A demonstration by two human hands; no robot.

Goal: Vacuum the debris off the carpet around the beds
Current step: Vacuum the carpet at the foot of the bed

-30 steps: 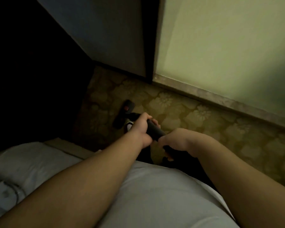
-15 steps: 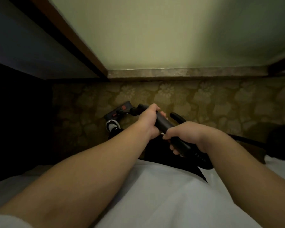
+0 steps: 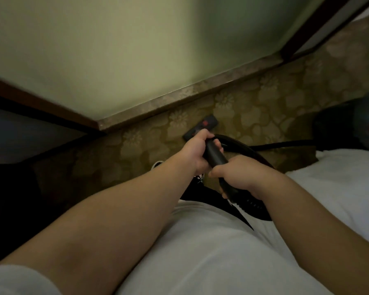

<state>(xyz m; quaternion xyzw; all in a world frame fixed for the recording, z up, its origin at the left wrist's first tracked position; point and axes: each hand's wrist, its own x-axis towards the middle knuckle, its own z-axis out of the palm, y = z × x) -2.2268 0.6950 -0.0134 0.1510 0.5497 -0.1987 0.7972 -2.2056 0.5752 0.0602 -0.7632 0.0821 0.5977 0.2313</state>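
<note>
Both my hands grip a black vacuum wand (image 3: 215, 156) over a flower-patterned carpet (image 3: 254, 107). My left hand (image 3: 197, 153) wraps the upper part of the wand. My right hand (image 3: 239, 174) curls round the handle lower down, where the ribbed black hose (image 3: 243, 149) loops away to the right. The black floor nozzle (image 3: 202, 126), with a red mark on it, lies on the carpet close to the skirting board, partly hidden behind my left hand. No debris shows in the dim light.
A pale wall (image 3: 126, 50) with a stone skirting (image 3: 190, 96) runs ahead. Dark furniture (image 3: 19, 128) stands at the left. A white bed (image 3: 339, 177) edges in at the right, with the dark vacuum body (image 3: 354, 122) behind it. My shoe (image 3: 158, 165) is below the nozzle.
My view has swung to the right, bringing the bed and the vacuum body into sight. The nozzle now lies closer to the skirting. Both hands keep their grip.
</note>
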